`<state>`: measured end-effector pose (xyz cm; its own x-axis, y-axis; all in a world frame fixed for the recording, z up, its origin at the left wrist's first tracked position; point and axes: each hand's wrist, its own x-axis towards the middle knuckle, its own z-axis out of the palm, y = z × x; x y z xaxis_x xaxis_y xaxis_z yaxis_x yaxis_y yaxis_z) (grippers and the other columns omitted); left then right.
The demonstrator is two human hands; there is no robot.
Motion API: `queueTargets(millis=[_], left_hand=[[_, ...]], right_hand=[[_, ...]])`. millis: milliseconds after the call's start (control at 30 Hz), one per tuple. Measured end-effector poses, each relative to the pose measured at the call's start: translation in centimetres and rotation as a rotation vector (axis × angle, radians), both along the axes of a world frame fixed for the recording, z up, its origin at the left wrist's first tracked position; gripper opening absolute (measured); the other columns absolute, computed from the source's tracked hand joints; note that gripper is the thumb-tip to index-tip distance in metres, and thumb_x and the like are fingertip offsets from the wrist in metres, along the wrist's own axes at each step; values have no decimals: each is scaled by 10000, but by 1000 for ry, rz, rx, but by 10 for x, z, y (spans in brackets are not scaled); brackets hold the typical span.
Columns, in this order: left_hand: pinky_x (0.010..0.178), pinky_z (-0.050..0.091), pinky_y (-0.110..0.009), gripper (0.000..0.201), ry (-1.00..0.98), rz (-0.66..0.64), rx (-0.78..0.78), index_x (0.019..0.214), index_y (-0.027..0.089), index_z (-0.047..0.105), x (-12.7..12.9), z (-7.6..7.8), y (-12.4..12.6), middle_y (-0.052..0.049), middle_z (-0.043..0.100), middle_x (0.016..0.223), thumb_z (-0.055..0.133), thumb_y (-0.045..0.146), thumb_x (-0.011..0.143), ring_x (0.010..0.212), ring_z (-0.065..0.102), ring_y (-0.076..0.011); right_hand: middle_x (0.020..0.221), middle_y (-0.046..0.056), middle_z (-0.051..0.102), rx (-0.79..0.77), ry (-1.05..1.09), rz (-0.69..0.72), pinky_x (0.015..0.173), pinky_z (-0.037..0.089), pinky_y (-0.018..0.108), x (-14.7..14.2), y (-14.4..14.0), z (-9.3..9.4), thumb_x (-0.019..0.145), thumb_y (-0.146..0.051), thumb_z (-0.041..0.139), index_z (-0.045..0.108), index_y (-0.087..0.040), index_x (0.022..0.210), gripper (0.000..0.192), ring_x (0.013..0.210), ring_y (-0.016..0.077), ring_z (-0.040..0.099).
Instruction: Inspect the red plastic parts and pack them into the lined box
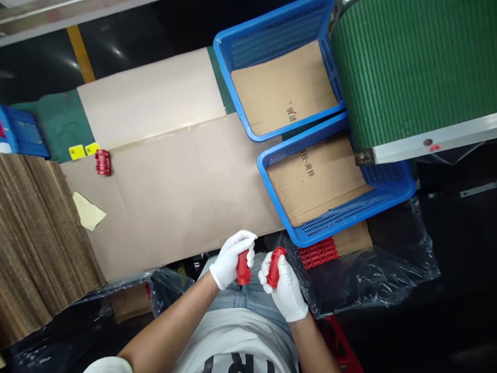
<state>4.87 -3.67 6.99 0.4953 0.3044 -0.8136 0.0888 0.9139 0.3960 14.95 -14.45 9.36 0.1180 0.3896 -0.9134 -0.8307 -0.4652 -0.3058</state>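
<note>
My left hand (pixel 232 258), in a white glove, grips a red plastic part (pixel 243 269) upright over my lap. My right hand (pixel 285 290), also gloved, grips a second red plastic part (pixel 275 266) close beside it; the two parts are slightly apart. Both hands hover just below the near edge of the cardboard-covered table (pixel 174 191). A third red part (pixel 103 162) lies alone on the cardboard at the far left.
Two blue perforated baskets lined with cardboard, one (pixel 272 67) farther, one (pixel 334 207) nearer, stand at right. A green ribbed conveyor belt (pixel 407 67) overhangs them. Several red parts (pixel 318 253) lie in a clear-bag-lined box below the nearer basket. Yellow tags (pixel 83 151) and corrugated sheets (pixel 34 243) are at left.
</note>
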Motion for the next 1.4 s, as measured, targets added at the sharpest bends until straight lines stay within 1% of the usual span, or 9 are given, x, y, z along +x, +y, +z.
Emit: queueTargets(millis=[100, 200, 233, 300, 433, 633, 733, 1233, 1400], left_hand=[[500, 400, -231, 404, 12, -275, 194, 994, 139, 599, -5, 4, 19, 4, 567, 629, 664, 487, 800, 486, 489, -106], [706, 469, -287, 325, -9, -530, 504, 896, 139, 665, -6, 7, 32, -77, 642, 895, 677, 448, 793, 746, 582, -161], [739, 469, -296, 327, -17, -565, 531, 856, 137, 664, -7, 6, 34, -87, 641, 924, 674, 458, 793, 790, 580, -173], [656, 464, -287, 415, -38, -552, 382, 847, 128, 633, -11, 4, 35, -75, 623, 832, 648, 540, 802, 700, 554, -158], [493, 364, -223, 533, -100, -433, 81, 926, 108, 599, -21, 2, 36, 2, 521, 605, 635, 626, 806, 491, 438, -94], [487, 373, -217, 499, -124, -359, 109, 992, 101, 626, -33, 0, 36, -5, 543, 607, 639, 576, 838, 481, 460, -96], [492, 382, -214, 469, -115, -332, 118, 993, 107, 617, -37, -4, 33, 1, 546, 587, 626, 556, 861, 471, 459, -93], [499, 386, -218, 502, -66, -362, 191, 1006, 97, 635, -38, -8, 20, 1, 546, 554, 530, 579, 914, 481, 463, -104], [482, 391, -215, 513, -20, -363, 194, 948, 93, 641, -29, -7, 16, -12, 565, 619, 591, 597, 862, 484, 472, -95]], right_hand=[[699, -14, 567, -62, -239, 298, 443, 384, 194, -6, 8, 8, 813, -644, 543, 551, -216, 924, 443, 559, 94, 502], [1072, 70, 657, -160, -600, 578, 859, 523, 313, -13, 19, 17, 816, -444, 633, 599, -232, 1149, 396, 979, 189, 610], [1191, 87, 629, -205, -695, 645, 973, 492, 371, -15, 22, 19, 815, -398, 636, 588, -242, 1222, 438, 1102, 227, 583], [1266, 108, 600, -273, -783, 719, 1026, 469, 438, -20, 26, 22, 818, -372, 621, 568, -246, 1293, 494, 1162, 269, 568], [1298, 84, 602, -217, -717, 593, 1032, 503, 386, -26, 23, 24, 801, -413, 632, 557, -252, 1313, 541, 1181, 232, 582], [1076, 50, 680, -121, -415, 340, 758, 574, 246, -30, 8, 22, 814, -448, 632, 490, -243, 1372, 611, 786, 114, 643], [1029, 30, 681, -102, -362, 301, 758, 563, 213, -31, 5, 21, 811, -433, 649, 470, -255, 1387, 629, 780, 94, 638], [830, 46, 640, -85, -357, 281, 674, 577, 241, -20, 5, 18, 863, -489, 475, 526, -143, 1336, 588, 751, 122, 604], [835, 47, 662, -138, -429, 399, 705, 585, 264, -18, 5, 18, 854, -409, 431, 530, -154, 1342, 560, 716, 123, 622]])
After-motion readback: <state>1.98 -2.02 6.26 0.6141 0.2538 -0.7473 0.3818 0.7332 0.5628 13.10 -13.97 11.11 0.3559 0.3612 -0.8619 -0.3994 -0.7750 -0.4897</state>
